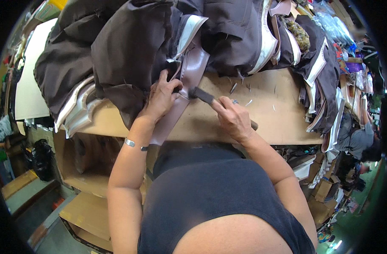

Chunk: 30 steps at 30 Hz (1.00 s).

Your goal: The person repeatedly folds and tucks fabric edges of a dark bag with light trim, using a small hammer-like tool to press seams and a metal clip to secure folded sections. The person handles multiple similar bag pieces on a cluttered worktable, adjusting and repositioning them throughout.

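My right hand [235, 119] is closed round the handle of a hammer. The dark hammer head [203, 95] points left and meets or hovers just over a glossy mauve leather-like strip [194, 67]; I cannot tell whether it touches. My left hand [160, 98] lies on the same piece, thumb and fingers pinching its folded edge beside the hammer head. Dark brown cloth [132, 46] is joined to the strip and bunches up behind my left hand. The strip's lower end [168, 125] reaches the near edge of the tan worktable [265, 110].
More brown cloth pieces with pale trim [263, 42] are heaped along the back and right of the table. Small scraps [249, 102] lie on its top. A cardboard box [89, 216] stands below left. At the far right a person in grey [357, 142] is partly visible.
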Tool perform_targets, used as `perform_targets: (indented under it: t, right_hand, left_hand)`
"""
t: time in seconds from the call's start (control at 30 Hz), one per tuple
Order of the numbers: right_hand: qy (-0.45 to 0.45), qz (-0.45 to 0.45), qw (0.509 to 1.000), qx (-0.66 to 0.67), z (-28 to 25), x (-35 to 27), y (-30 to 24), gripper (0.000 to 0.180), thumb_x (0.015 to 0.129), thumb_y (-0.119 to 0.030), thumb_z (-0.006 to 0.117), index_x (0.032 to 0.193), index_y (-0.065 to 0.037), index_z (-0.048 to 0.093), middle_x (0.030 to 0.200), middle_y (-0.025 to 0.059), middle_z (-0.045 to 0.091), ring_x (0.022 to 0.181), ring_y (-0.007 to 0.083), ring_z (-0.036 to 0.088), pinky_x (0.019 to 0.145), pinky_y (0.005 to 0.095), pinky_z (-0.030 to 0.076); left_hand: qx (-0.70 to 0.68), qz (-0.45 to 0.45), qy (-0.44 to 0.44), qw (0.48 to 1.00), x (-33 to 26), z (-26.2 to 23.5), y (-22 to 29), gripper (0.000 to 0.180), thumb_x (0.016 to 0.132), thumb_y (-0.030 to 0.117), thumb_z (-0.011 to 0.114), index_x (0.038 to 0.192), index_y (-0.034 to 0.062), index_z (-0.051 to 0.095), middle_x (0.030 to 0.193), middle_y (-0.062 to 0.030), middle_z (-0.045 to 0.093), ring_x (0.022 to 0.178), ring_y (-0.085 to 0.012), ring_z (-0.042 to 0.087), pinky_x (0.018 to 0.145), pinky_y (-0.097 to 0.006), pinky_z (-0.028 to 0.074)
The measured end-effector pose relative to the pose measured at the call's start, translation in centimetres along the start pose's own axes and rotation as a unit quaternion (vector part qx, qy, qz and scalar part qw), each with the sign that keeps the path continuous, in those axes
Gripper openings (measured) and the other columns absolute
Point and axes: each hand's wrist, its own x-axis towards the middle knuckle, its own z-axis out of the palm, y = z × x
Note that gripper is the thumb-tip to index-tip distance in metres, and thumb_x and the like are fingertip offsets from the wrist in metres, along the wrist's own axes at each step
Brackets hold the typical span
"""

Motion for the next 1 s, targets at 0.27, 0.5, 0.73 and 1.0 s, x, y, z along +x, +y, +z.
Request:
perform_targets:
  t: [0.27, 0.5, 0.73, 1.0]
  right_hand:
    - [-0.127, 0.354, 0.836, 0.399, -5.1, -2.0, 5.5, 0.053, 0.078, -0.005, 0.057, 0.129, -0.01, 0.043, 0.12, 0.0147, 0.052, 0.083, 0.0189, 0.059, 0.07, 0.0297, 0.048]
    - [-0.045, 0.148, 0.925, 0.348, -5.3, 5.2, 0.5, 0.056, 0.076, -0.024, 0.067, 0.125, -0.004, 0.047, 0.11, 0.0114, 0.057, 0.102, 0.0204, 0.053, 0.087, 0.0315, 0.043]
    - [0.061, 0.091, 0.833, 0.542, -2.8, 16.7, -4.1, 0.042, 0.071, 0.006, 0.047, 0.113, 0.001, 0.048, 0.1, 0.0044, 0.055, 0.094, 0.0123, 0.049, 0.087, 0.0244, 0.036]
    - [-0.074, -0.324, 0.753, 0.568, -20.1, 23.2, -14.3, 0.036, 0.07, -0.002, 0.061, 0.106, -0.002, 0.057, 0.094, 0.0186, 0.06, 0.089, 0.0249, 0.059, 0.08, 0.0338, 0.045]
  left_hand:
    - [-0.109, 0.052, 0.091, 0.989, -2.5, -5.0, 3.1, 0.019, 0.076, -0.002, 0.058, 0.095, 0.0005, 0.061, 0.107, -0.0201, 0.056, 0.096, -0.0315, 0.058, 0.08, -0.034, 0.046]
    - [0.025, 0.034, 0.144, 0.989, -3.8, -5.4, 6.3, 0.017, 0.072, 0.0, 0.056, 0.088, 0.0053, 0.056, 0.105, -0.0208, 0.044, 0.089, -0.0378, 0.055, 0.074, -0.042, 0.049]
    - [0.049, 0.156, 0.169, 0.972, -5.6, -8.4, 8.5, 0.022, 0.073, 0.007, 0.061, 0.095, 0.0045, 0.056, 0.114, -0.0205, 0.054, 0.088, -0.0301, 0.06, 0.072, -0.037, 0.049]
    - [0.283, 0.188, 0.647, 0.682, -15.8, -22.7, 9.8, 0.032, 0.088, 0.026, 0.047, 0.091, -0.0053, 0.053, 0.094, -0.0204, 0.057, 0.088, -0.0328, 0.055, 0.084, -0.043, 0.042]
